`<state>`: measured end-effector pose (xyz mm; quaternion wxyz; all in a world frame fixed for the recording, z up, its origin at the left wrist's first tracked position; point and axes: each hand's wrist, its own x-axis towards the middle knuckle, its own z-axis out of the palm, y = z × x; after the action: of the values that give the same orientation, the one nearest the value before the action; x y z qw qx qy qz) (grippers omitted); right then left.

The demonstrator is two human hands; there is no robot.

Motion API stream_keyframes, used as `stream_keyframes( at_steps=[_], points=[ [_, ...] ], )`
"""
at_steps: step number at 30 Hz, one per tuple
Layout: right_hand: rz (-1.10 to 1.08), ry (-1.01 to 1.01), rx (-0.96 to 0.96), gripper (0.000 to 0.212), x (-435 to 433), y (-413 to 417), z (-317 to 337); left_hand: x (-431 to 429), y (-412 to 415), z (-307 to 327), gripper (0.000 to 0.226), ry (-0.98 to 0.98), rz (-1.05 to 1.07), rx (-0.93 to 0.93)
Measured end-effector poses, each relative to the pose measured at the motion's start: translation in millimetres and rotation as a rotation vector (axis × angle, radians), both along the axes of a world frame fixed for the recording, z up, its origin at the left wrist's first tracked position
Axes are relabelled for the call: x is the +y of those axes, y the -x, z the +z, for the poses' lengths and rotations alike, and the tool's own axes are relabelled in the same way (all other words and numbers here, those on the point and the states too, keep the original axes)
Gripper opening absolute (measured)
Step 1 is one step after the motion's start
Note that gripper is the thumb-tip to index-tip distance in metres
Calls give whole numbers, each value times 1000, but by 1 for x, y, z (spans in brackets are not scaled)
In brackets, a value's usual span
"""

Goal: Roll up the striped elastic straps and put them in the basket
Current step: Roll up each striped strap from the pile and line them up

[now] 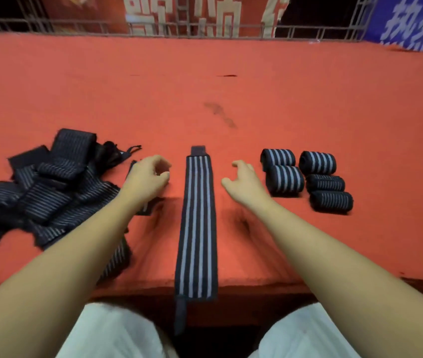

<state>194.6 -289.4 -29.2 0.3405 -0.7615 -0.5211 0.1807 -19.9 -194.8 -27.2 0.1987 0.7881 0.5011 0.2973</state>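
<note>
The flat strap (197, 223) in the middle of the frame was black with four pale grey stripes along its length. The same striping showed on the rolled straps (306, 177) at centre right and the heap of loose straps (37, 192) at the left. The table cover (308, 94) was orange-red with a dark smudge (219, 113) above centre, the red banner (89, 11) at the top bore cream characters, the blue banner (412, 24) had white ones, and the trousers (112, 332) at the bottom were off-white.

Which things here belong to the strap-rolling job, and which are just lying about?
Job: flat strap, unrolled strap pile, five rolled straps, left hand, right hand; no basket visible.
Not job: red table cover, metal railing, red banner, blue banner.
</note>
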Motion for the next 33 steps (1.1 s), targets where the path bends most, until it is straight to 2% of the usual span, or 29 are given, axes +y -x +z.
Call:
stream_keyframes(
  at_steps=[2,3,6,8,10,13,17,21,22,24,26,28,30,33],
  points=[
    [45,13,58,53,9,30,-6,3,37,-6,19,-123,157,9],
    [66,19,96,52,14,45,-11,2,51,-10,23,-109,204,-7],
    [96,45,237,46,28,86,-24,0,75,-28,48,174,176,-22],
    [84,78,470,41,34,109,-28,-2,82,-41,53,267,144,-52],
    [81,129,705,36,39,125,-28,1,86,-51,47,242,138,-124],
    [62,152,831,37,45,135,-35,3,85,-57,37,245,83,-293],
    [70,36,1038,11,42,130,-21,-9,75,-40,22,255,-152,-537],
    [165,-130,1022,5,28,111,16,-23,60,-17,8,441,-184,-823],
    [184,-145,1010,3,22,105,27,-27,55,-13,13,514,-185,-909],
    [217,-130,960,6,8,92,46,-31,44,-4,42,714,-212,-1116],
    [278,-33,879,2,-7,79,56,-37,36,5,61,869,-202,-1267],
    [354,111,787,14,-23,66,57,-40,29,10,50,920,-119,-1314],
    [434,247,722,21,-39,54,54,-42,20,9,36,921,-29,-1284],
    [476,345,759,30,-60,41,46,-47,8,2,21,901,24,-1215]
  ],
)
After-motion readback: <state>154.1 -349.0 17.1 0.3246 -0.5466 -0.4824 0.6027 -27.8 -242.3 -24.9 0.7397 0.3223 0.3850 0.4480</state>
